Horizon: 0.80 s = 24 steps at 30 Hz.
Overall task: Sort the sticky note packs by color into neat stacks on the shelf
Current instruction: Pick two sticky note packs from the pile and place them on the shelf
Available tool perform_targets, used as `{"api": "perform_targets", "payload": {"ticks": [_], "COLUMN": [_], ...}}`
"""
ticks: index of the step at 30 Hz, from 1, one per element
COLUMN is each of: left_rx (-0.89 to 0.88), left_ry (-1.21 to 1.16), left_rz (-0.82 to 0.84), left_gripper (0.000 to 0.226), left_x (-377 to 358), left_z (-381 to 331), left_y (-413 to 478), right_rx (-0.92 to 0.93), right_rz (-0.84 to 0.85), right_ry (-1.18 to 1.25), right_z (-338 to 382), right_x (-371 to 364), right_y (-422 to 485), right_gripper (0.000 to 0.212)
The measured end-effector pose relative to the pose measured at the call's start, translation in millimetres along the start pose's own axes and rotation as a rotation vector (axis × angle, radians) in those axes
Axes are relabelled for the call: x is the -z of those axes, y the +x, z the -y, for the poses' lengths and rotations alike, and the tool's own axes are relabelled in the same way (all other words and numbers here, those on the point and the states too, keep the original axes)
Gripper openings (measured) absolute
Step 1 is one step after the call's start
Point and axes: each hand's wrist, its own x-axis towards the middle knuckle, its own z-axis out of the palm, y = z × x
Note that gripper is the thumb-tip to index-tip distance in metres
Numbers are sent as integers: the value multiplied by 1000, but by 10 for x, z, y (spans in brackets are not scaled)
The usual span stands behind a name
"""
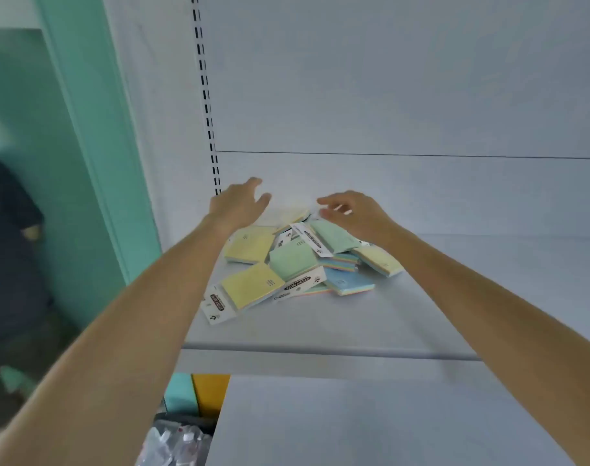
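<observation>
Stretching both forearms up from the bottom corners toward mid-frame, crossing the front lip of the shelf [320,331]. Hovering the left hand [236,205] just over the back-left edge of the pile of sticky note packs [300,260], fingers straight and spread, gripping nothing. Hanging the right hand [354,210] over the back-right edge, fingers loosely curved and blurred, seemingly clasping nothing either; touching the packs or not, impossible to say.

Looking down on a jumble in the centre of the frame, nothing stacked yet: yellows, greens and a blue lying crosswise, white header cards pointing every which way. Bracketing the heap from behind, so reaching any pack means coming back down-frame from the fingertips.

Spotting a yellow pack [250,245] right beneath the left wrist, and a second yellow pack [251,285] lower still, long axis slanting toward the lower left. Spotting a green pack [330,235] tucked under the right palm and a third yellow pack [381,260] below the right wrist.

Judging the left hand better placed for the yellows, the right for the greens at the top of the heap.
</observation>
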Motion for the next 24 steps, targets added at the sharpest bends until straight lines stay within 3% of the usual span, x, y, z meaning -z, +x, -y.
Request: {"api": "perform_targets", "payload": {"ticks": [7, 10, 17, 24], "left_rx": [81, 77, 16, 36], "left_ry": [5, -11, -160, -631], "left_rz": [368, 439, 312, 159], "left_gripper": [69, 78, 82, 62], "left_x": [-334, -370, -349, -311], "left_z": [425, 467, 479, 570], "left_y": [-74, -90, -12, 64], "right_rx": [-145, -177, -312, -270], "right_rz": [329, 401, 465, 319], "right_ry": [-196, -189, -128, -217], "right_z": [-289, -294, -304, -285], "right_x": [-103, -82, -35, -12], "right_y": [115, 155, 293, 383], "right_gripper": [51, 56, 74, 71]}}
